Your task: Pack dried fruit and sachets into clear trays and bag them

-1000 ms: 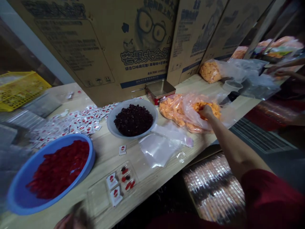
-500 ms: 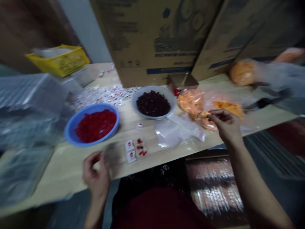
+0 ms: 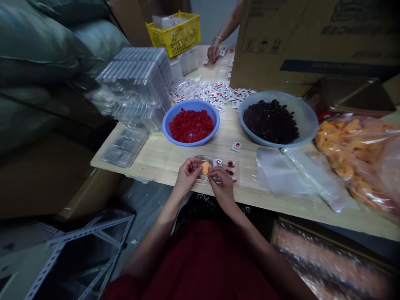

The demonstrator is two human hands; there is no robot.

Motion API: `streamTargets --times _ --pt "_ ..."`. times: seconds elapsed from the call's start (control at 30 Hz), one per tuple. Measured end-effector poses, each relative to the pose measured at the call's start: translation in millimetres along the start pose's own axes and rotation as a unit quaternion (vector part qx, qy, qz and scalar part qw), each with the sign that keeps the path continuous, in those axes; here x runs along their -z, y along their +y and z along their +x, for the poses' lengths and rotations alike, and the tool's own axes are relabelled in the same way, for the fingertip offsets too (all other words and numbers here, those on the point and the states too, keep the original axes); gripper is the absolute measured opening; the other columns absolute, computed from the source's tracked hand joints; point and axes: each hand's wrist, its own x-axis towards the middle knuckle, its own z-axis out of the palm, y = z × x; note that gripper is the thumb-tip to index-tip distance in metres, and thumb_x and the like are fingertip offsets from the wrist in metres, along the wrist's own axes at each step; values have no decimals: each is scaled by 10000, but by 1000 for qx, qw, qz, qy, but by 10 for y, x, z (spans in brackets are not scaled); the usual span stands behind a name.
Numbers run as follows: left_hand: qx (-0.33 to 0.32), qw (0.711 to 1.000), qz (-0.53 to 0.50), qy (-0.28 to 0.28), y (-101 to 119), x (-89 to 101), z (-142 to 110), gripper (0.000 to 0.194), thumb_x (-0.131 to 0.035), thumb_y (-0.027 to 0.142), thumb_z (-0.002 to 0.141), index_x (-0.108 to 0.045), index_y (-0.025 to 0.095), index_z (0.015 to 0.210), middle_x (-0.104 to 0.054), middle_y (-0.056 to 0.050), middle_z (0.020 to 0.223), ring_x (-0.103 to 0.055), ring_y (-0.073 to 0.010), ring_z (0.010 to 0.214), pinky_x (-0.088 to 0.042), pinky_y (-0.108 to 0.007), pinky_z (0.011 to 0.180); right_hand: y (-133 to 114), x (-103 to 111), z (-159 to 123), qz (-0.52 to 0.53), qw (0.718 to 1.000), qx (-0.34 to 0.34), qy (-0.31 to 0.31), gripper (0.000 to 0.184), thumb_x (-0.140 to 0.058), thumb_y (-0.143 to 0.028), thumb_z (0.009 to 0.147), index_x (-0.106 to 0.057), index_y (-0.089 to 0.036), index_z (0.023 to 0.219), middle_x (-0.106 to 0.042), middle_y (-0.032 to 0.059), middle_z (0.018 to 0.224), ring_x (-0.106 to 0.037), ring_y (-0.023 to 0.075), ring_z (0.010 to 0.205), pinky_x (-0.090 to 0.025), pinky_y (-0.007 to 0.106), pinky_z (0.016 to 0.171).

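Note:
Both hands meet over a clear plastic tray (image 3: 238, 170) near the table's front edge. A small rounded orange piece (image 3: 206, 168) is pinched between the fingertips of my left hand (image 3: 187, 175) and my right hand (image 3: 223, 185). To the right of the piece, a white packet with a red print (image 3: 218, 162) lies in the tray. Farther right in it are a few small dark and red pieces (image 3: 230, 164). My fingers cover part of the tray. Another white packet (image 3: 236, 146) lies on the table just beyond it.
Behind stand a blue bowl of red pieces (image 3: 215, 130) and a pale bowl of dark pieces (image 3: 308, 118). Stacked clear trays (image 3: 134, 79) are at left. Right are plastic bags (image 3: 281, 171) and bagged orange pieces (image 3: 350, 146). Beyond scattered packets (image 3: 206, 91), another person's hand (image 3: 213, 51) works.
My right hand has come from the bag of orange pieces to the tray, carrying one piece. My left hand has joined it there. The view has turned left, showing another person's arm.

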Motion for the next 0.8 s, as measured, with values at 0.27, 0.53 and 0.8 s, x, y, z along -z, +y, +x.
streamTargets --times 0.27,0.53,0.8 --pt "-108 966 233 16 -188 141 309 237 -648 267 844 -606 184 1062 -688 -40 960 -633 -165 824 -500 -302 786 138 -150 46 -129 988 32 -78 198 -472 -150 956 -653 -227 979 -647 73 1065 -576 216 1059 -466 369 931" --pt "-220 838 499 1 -115 75 390 256 -567 192 901 -694 266 1111 -665 -56 1159 -504 -269 1104 -398 -431 911 180 -59 8 -222 962 67 -142 255 -456 -77 947 -672 -194 880 -657 87 938 -519 246 976 -452 389 881" --pt "-246 773 583 -45 -78 96 423 207 -599 260 904 -711 262 1078 -661 -68 1095 -503 -281 1054 -400 -439 858 247 -164 75 -204 966 91 -127 253 -446 -96 960 -663 -196 876 -653 84 913 -525 239 953 -466 397 875"
